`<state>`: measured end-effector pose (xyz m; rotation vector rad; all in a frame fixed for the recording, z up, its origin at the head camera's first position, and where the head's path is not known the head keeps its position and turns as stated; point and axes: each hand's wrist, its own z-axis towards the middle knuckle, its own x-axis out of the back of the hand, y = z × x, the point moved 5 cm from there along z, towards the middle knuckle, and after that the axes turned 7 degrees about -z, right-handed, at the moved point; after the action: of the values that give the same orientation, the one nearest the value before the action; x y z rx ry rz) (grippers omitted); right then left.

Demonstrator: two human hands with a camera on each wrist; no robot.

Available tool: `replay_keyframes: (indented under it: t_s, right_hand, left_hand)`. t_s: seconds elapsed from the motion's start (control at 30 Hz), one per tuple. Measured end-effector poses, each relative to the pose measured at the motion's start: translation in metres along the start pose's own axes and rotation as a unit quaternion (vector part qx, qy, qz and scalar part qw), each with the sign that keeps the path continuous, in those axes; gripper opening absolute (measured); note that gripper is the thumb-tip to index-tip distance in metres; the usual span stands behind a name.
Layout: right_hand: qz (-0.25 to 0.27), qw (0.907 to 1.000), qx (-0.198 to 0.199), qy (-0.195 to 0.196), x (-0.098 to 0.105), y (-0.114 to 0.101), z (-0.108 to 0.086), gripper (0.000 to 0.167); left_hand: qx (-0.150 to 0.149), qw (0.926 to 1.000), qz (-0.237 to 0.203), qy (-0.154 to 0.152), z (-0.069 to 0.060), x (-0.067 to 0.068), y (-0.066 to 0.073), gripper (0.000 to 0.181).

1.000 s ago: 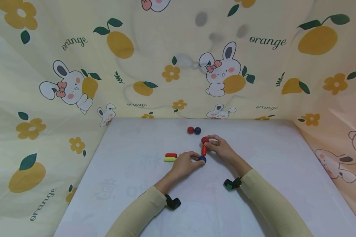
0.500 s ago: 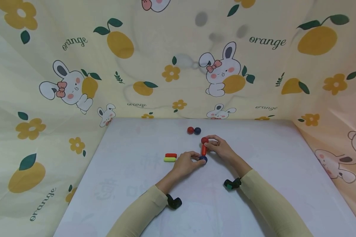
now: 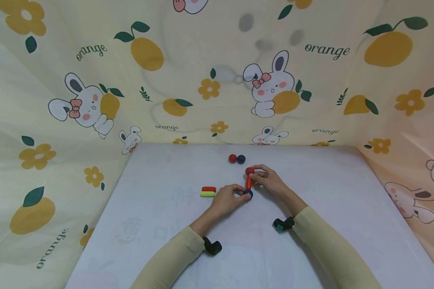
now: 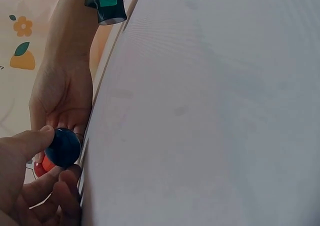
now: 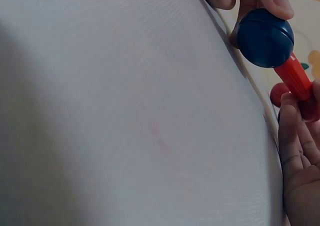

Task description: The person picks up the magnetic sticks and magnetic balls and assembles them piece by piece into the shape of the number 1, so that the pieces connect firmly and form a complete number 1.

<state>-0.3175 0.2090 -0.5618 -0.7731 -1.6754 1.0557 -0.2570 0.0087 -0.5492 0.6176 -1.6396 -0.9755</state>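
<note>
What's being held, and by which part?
The left hand pinches the blue ball on one end of the red rod; the right hand, the red ball on the other.

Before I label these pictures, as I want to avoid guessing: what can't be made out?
- Right wrist view: near end of the red rod, behind the held blue ball.
- Right wrist view: part of the held red ball, behind the right hand.
- Left wrist view: part of the left hand, cut off at left.
- Head view: faint table marks, too pale to read.

A booth (image 3: 188, 24) (seemingly): printed cloth (image 3: 181, 76) screens a table (image 3: 246, 249).
</note>
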Motion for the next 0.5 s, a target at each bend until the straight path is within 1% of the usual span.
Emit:
replay_keyframes:
  t_s: [0.33, 0.5]
  right_hand:
    - [0.005, 1.0000, -0.003, -0.001, -0.0011, 0.0006, 0.0013, 0.051]
    - [0.004, 1.0000, 0.001, 0.002, -0.0017, -0.0024, 0.0010, 0.049]
  left_hand:
    - [-0.005, 1.0000, -0.002, 0.001, 0.0011, -0.0002, -0.0034, 0.040]
    - [0.000, 1.0000, -0.009, 0.001, 0.0018, 0.0004, -0.0046, 0.041]
